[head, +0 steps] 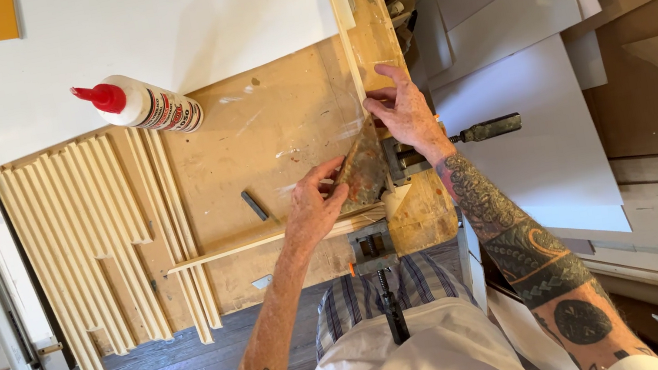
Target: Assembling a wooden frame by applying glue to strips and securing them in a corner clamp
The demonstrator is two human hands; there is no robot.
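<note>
At the bench's near corner, I see my left hand (313, 205) pressing a stained, brownish triangular pad (362, 173) into the joint where two pale cream wooden moulding strips meet: one long strip (267, 240) running left along the bench, the other strip (343, 33) running away from me. My left fingers are curled together, pinching the pad's edge. My right hand (401, 110) lies on the far strip, fingers slightly spread and flat, holding it down. A grey metal corner clamp (374, 244) sits just beneath the joint. I judge the risk is the mitre slipping out of line if either hand pushes sideways. The white glue bottle with a red cap (142, 105) lies well apart, beside a stack of cream moulding lengths (91, 240) on the worn plywood benchtop (282, 113).
</note>
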